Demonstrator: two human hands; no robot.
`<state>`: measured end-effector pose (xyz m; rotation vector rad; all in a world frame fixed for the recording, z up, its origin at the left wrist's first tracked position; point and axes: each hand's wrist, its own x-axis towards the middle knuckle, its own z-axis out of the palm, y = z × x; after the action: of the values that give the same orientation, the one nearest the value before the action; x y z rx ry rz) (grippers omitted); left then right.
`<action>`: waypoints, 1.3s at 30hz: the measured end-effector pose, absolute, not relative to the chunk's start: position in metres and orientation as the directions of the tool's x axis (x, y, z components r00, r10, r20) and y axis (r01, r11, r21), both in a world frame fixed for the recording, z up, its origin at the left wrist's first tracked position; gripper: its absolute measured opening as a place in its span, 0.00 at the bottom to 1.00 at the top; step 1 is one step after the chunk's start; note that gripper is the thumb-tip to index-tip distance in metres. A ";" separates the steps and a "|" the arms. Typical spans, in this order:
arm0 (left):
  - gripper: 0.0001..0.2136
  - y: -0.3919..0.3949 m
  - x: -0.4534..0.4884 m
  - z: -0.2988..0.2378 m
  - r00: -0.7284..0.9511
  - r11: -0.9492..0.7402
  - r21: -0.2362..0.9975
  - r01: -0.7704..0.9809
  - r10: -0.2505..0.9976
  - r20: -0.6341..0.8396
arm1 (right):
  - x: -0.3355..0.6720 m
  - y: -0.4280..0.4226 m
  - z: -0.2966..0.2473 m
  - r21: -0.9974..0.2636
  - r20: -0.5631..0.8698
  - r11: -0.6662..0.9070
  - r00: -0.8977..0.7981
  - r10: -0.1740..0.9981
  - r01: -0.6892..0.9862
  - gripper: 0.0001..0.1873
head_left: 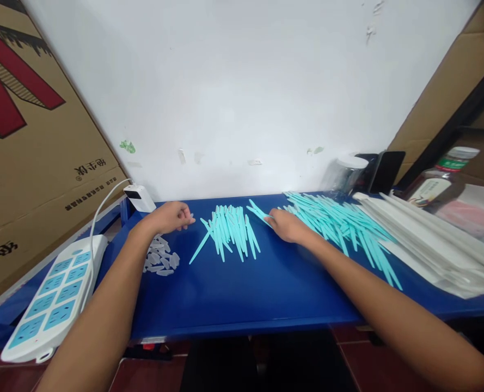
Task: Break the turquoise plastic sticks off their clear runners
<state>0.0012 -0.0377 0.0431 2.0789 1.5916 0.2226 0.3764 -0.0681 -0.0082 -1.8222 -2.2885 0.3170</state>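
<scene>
My left hand is closed in a pinch above the blue table, with a small clear piece partly showing at its fingertips. Just below it lies a pile of small translucent plastic pieces. My right hand grips thin turquoise sticks with tapered ends; at least two show, crossing at the fingers. Between my hands a smaller bunch of turquoise sticks lies on the table, one of them slanting out to the left. A larger heap of the same sticks spreads to the right, partly behind my right forearm.
A white power strip and a small white device with a cable are at left. On the right are white plastic sleeves, a lidded clear jar, a dark phone-like slab and a bottle. A white wall stands behind.
</scene>
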 end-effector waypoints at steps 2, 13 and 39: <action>0.20 -0.038 0.011 0.040 0.315 -0.274 0.516 0.811 0.949 0.008 | 0.381 -0.067 -0.006 -0.308 0.025 0.232 -0.236 0.971 0.922 0.14; 0.23 -0.051 0.066 0.022 0.390 -0.303 0.854 0.423 0.912 0.130 | 0.386 -0.072 0.007 -0.784 0.272 0.428 -0.372 0.887 0.449 0.20; 0.18 -0.063 0.073 0.032 0.472 -0.315 0.853 0.416 0.877 0.094 | 0.384 -0.078 0.017 -0.668 0.325 0.509 -0.402 0.856 0.543 0.19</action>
<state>0.0733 -0.0631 0.0315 1.9175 1.0773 0.7272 0.3838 -0.0780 0.0169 -1.1385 -2.0995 0.6189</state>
